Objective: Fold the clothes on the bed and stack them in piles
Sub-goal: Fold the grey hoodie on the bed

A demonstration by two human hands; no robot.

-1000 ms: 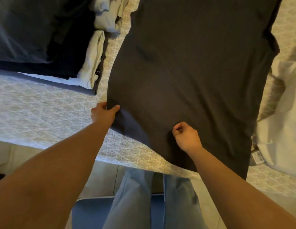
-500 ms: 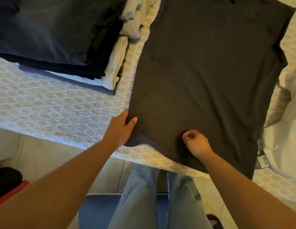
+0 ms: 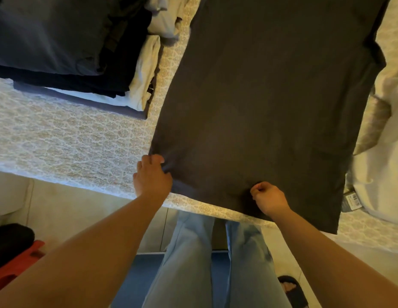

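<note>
Patterned bed (image 3: 66, 141) is carrying a dark shirt (image 3: 271, 107) — left hand (image 3: 152, 175) and right hand (image 3: 269, 197) are both pinching its near hem.

Shirt (image 3: 271, 107) lies flat on the bed (image 3: 71, 141), centre-right, hem at the near edge and partly overhanging it. Left hand (image 3: 152, 176) grips the shirt's near-left corner; right hand (image 3: 269, 197) pinches the hem to the right of it, hands apart. Stack of folded clothes (image 3: 66, 52) sits on the bed far left, beside the shirt, not touching. Small heap of loose clothes (image 3: 164, 16) behind the stack's right end, between stack and shirt. Another garment (image 3: 384, 152) lies right of the shirt, its tag (image 3: 352, 202) by the shirt's near-right edge. Person's legs (image 3: 215, 263) stand on the floor in front of the bed.
</note>
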